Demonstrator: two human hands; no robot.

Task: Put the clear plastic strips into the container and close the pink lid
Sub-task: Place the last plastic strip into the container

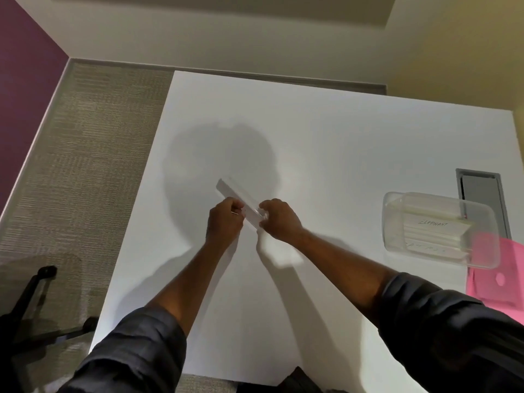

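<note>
A bundle of clear plastic strips (229, 189) slants from upper left to lower right above the middle of the white table (326, 143). My left hand (225, 221) grips its near part from the left, and my right hand (279, 221) pinches its lower right end. The clear container (397, 236) stands open at the right of the table, with white labelled cards inside. The pink lid (502, 276) lies flat just behind and below the container, near the table's right edge.
A grey cable hatch (482, 191) is set into the table beyond the container. A black chair base (34, 302) stands on the carpet at the lower left. Walls close off the far side.
</note>
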